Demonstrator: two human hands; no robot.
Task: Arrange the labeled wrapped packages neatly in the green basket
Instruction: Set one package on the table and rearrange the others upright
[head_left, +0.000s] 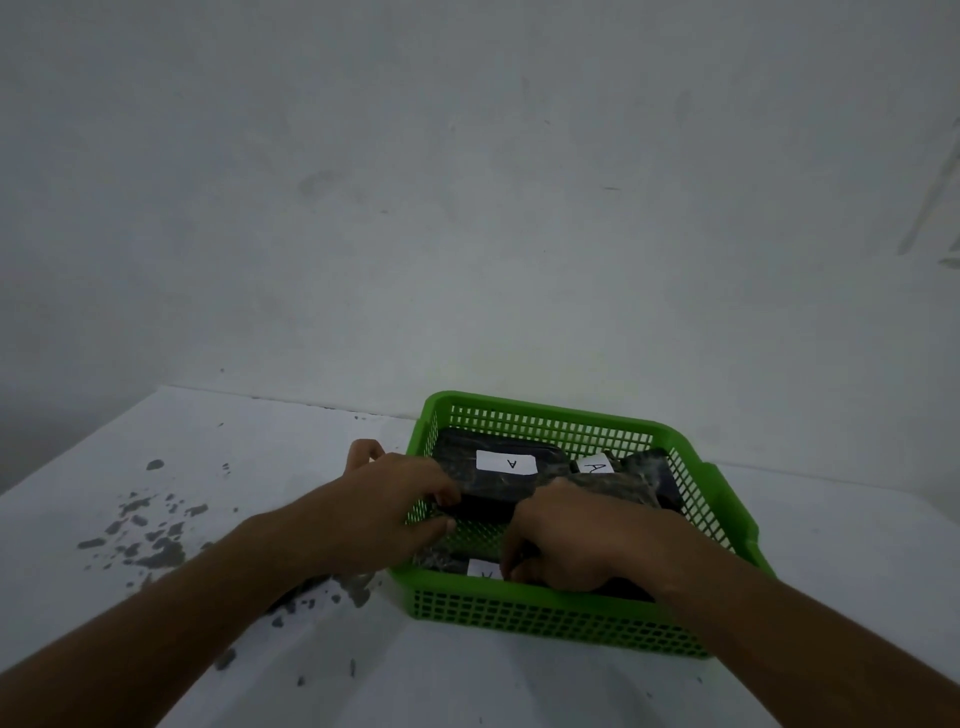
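A green slotted basket (550, 621) sits on the white table, right of centre. Inside it lie dark wrapped packages with white labels marked "A". One labeled package (506, 462) lies at the back left, and a second (631, 475) leans beside it at the back right. A third package (480, 569) shows only its label at the front, under my right hand. My left hand (387, 512) reaches over the basket's left wall and grips the near end of the back-left package. My right hand (576, 540) is curled down inside the basket on the front package.
The white table (260, 467) carries dark grey chipped patches at the left and near the basket's front left corner. A plain white wall rises directly behind the basket. The table's left edge runs diagonally at the far left.
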